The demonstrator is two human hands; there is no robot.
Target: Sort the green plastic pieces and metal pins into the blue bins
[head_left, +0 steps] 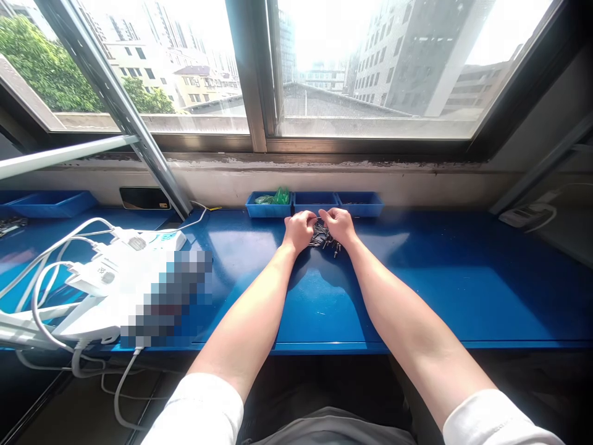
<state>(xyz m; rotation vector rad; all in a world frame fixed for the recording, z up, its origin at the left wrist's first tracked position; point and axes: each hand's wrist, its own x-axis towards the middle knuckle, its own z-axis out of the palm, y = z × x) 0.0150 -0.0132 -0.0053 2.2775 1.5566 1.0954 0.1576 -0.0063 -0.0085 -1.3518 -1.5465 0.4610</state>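
Note:
My left hand (299, 230) and my right hand (339, 225) are close together over a small pile of metal screw-like pieces (324, 237) on the blue tabletop (324, 309). Fingers and thumb of each hand are pinched together, with the fingertips nearly meeting above the pile. Whatever lies between them is too small to make out. Just behind the hands stand three small blue bins in a row. Green plastic bags fill the left bin (269, 204), while the middle bin (315, 203) and the right bin (360, 204) hold dark small items that I cannot identify.
White power strips with plugs and cables (115, 259) lie at the left, beside a blurred-out object (169, 300). A slanted metal post (120, 105) rises there. Farther left is another blue tray (60, 203) near a dark phone-like object (145, 198). A window (370, 74) stands behind.

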